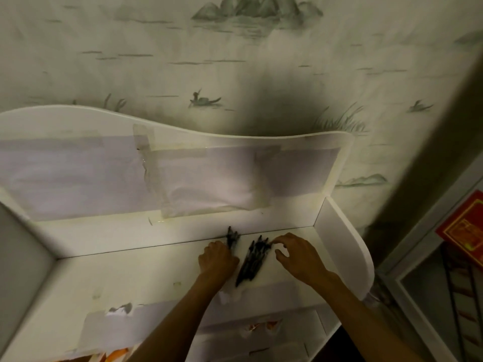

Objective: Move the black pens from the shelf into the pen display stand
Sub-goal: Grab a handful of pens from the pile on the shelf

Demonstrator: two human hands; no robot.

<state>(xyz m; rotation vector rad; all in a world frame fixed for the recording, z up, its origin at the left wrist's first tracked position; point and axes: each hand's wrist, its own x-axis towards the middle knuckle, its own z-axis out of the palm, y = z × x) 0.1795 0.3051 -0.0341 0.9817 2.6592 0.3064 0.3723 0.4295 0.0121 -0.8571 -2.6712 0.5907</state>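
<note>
A white shelf (146,273) stands against the wall. On its right part lies a loose bundle of several black pens (252,259), pointing toward the back panel. My left hand (217,259) grips another bunch of black pens (232,237), whose tips stick out beyond its fingers near the back panel. My right hand (298,254) hovers just right of the loose bundle with its fingers spread and lightly bent, fingertips near the pens' far ends. No pen display stand is in view.
The shelf has a tall curved back panel (183,142) with taped paper on it and a side wall (342,241) at the right. Lower shelf tiers (261,333) show below. A red sign (465,228) and a window frame are at far right.
</note>
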